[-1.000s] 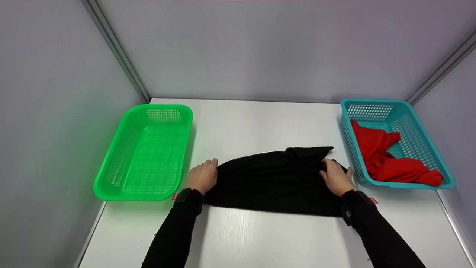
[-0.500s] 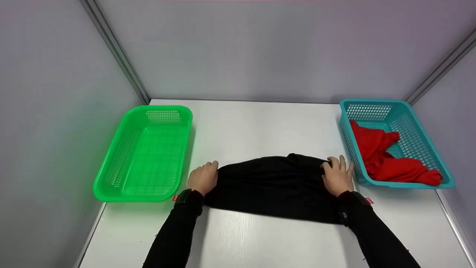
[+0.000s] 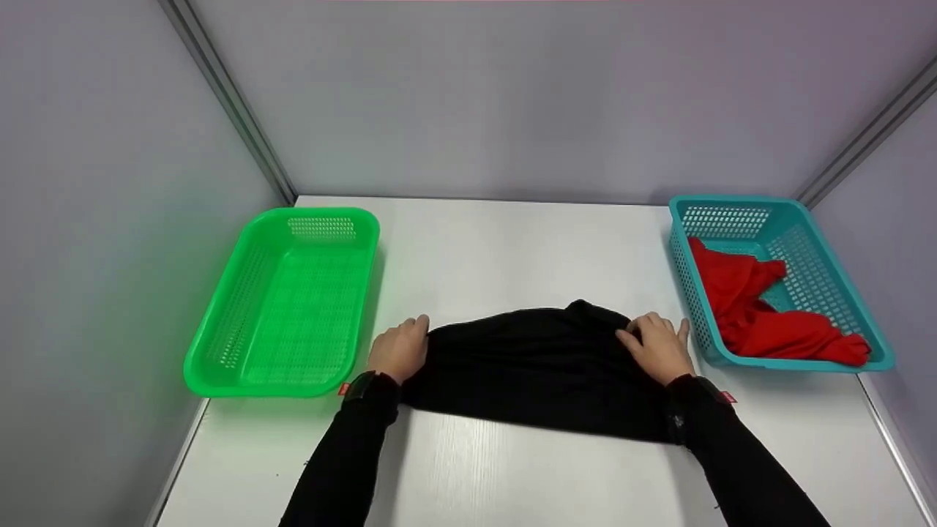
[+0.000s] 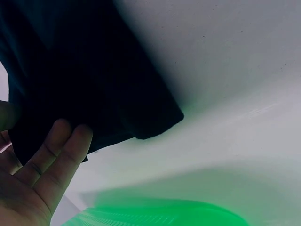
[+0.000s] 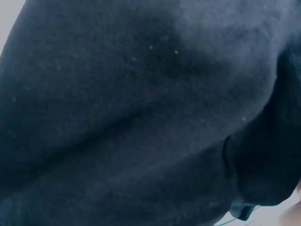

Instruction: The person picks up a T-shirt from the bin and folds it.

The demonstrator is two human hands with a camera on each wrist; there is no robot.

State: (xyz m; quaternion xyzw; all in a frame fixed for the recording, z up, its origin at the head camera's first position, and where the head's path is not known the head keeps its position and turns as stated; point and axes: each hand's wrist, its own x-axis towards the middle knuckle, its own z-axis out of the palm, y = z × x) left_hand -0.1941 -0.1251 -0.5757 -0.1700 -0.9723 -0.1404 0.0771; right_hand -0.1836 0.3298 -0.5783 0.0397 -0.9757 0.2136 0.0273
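A black garment (image 3: 527, 366), folded lengthwise with soft creases, stretches between both hands on the white table. At its left end my left hand (image 3: 399, 350) pinches the edge; in the left wrist view the fingers (image 4: 61, 157) lie against the fabric, with the thumb on the other side. My right hand (image 3: 661, 350) grips the far right corner with thumb and index finger, other fingers spread. Black fabric (image 5: 117, 103) fills most of the right wrist view, leaving only a sliver of hand at the lower right. A raised bump of cloth stands near the right hand.
A green basket (image 3: 362, 307) with nothing in it stands left of the left hand. Close beside the right hand is a teal basket (image 3: 842, 256) with a crumpled red cloth (image 3: 776, 329) inside. Grey walls (image 3: 512, 102) enclose the table (image 3: 476, 468) at the back and sides.
The right hand has shifted its hold and drawn in slightly leftward; the garment's pointed far right flap is folded in. The left hand stays in place.
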